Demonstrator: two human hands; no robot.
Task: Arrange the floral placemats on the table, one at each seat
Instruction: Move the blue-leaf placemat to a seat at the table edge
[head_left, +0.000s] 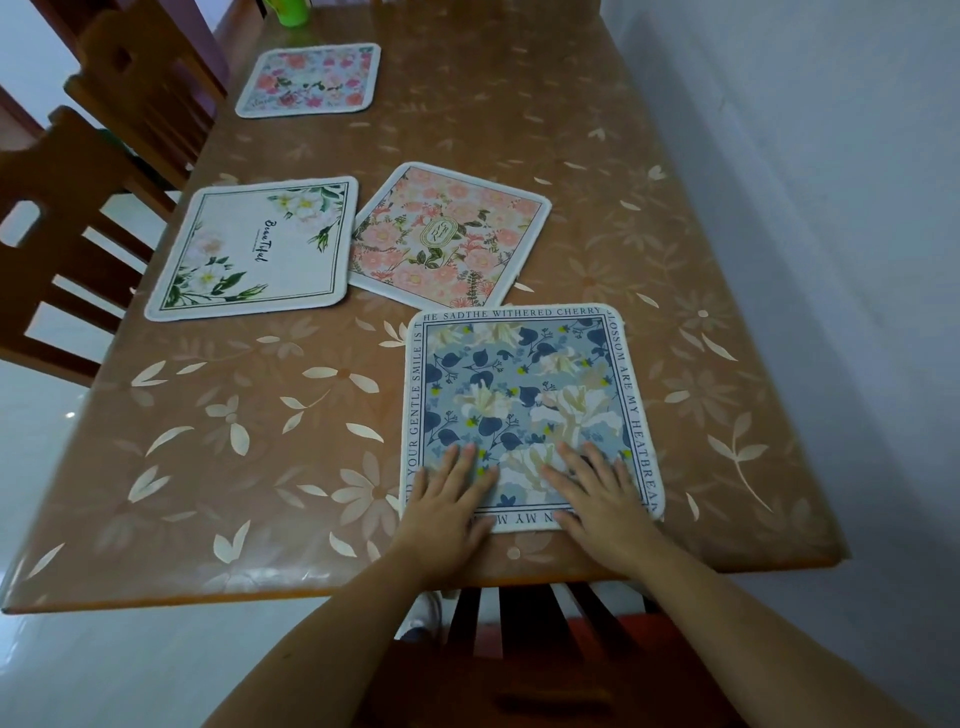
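Both hands lie flat, palms down and fingers spread, on the near end of the blue placemat (524, 410), which sits on the bench (218, 467) at the seat closest to the camera. The left hand (449, 501) covers the mat's near-left corner and the right hand (597, 493) presses beside it toward the near-right corner; neither grip is closed on anything (the fingers rest open on the fabric, nothing pinched or lifted). The mat lies square to the near edge, with a border of printed lettering around blue leaves and pale flowers.

3 other mats are out. A white placemat (254, 247) with green sprigs and a script word lies by the left edge, in front of a wooden chair (57, 244). Just beside it, turned at an angle and nearly touching its right edge, is a pink placemat (447, 234); its near corner comes close to the blue mat's far edge. A far placemat (309, 79) with red and pink blooms lies further up the left side, near a second chair (140, 78). A green cup (291, 10) stands at the far end.
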